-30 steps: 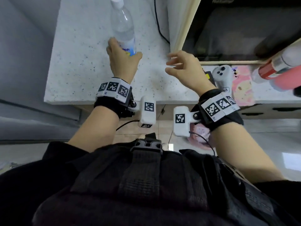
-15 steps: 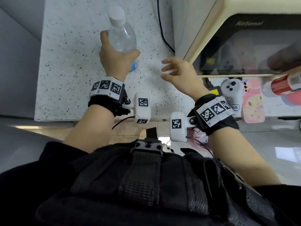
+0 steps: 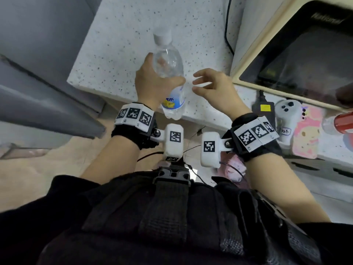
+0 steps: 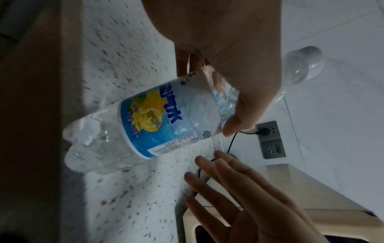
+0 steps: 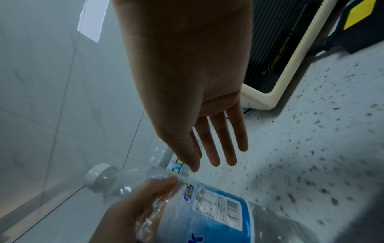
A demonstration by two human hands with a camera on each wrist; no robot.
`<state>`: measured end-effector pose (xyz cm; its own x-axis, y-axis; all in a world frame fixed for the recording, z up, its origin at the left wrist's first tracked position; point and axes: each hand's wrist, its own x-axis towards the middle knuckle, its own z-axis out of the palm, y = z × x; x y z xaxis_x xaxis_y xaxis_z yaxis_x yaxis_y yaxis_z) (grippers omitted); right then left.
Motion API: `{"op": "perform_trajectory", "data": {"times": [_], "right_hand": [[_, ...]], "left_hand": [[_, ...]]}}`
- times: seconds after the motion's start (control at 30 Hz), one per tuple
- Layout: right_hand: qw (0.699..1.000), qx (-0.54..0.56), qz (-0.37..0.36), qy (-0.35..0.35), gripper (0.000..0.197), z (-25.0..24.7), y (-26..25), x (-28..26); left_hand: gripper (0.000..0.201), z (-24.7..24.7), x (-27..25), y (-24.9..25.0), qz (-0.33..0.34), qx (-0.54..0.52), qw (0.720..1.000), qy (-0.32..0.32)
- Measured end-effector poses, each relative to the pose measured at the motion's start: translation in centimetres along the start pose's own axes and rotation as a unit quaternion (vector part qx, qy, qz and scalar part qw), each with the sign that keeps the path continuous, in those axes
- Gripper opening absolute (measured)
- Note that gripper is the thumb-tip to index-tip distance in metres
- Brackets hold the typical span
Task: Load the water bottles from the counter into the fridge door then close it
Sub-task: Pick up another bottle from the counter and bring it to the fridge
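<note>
Over the near edge of the speckled surface (image 3: pixel 118 54): left hand (image 3: pixel 152 87) has the water bottle (image 3: pixel 169 73) wrapped at mid-body, thumb on one side, fingers round the other, just above the blue-and-yellow label (image 4: pixel 158 121). Bottle is off the surface and tilted, white cap (image 3: pixel 162 38) pointing away from the body, base toward the wearer. Right hand (image 3: pixel 214 87) is empty, fingers spread and loosely extended, just beside the bottle but not touching it. Microwave (image 3: pixel 298 60) stands to the right; a dark cable (image 3: pixel 227 25) runs down the wall behind. Grey panel at left (image 3: pixel 44 92) is probably the fridge; door state and shelf not visible.

Step in hand, as judged: carry the lifted bottle to the fridge door shelf.

Notes for doing it well:
- Thin, clear plastic; the wall looks crinkled under the fingers. Grip firm but not crushing, so the bottle neither slips nor buckles.
- Bring it upright before it reaches the shelf; a tilted base would likely catch on the rail.
- Right hand is free: use it to steady the base or to hold the door, not both at once.
- Swing wide of the surface edge, since the base hangs close over it.
- In the right wrist view a second labelled bottle (image 5: pixel 174 162) appears past the fingertips; expect at least one more trip before closing.
</note>
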<state>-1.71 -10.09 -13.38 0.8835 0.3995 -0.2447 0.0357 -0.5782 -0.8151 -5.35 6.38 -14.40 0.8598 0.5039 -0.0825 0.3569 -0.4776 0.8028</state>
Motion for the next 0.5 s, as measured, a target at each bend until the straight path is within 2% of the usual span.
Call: {"op": "perform_trajectory", "data": {"times": [0.23, 0.37, 0.5], "right_hand": [[0.993, -0.013, -0.071, -0.091, 0.028, 5.5, -1.2, -6.6], [0.981, -0.020, -0.107, -0.162, 0.028, 10.3, -2.6, -9.4], [0.963, -0.041, -0.145, -0.222, 0.026, 15.7, -4.7, -11.2]], "left_hand": [[0.078, -4.8, -10.3, -3.9, -0.062, -0.015, 0.998, 0.008], [0.058, -8.0, -15.0, -7.4, -0.120, -0.020, 0.992, 0.025], [0.056, -12.4, -18.6, -11.3, -0.149, -0.032, 0.987, 0.057]]}}
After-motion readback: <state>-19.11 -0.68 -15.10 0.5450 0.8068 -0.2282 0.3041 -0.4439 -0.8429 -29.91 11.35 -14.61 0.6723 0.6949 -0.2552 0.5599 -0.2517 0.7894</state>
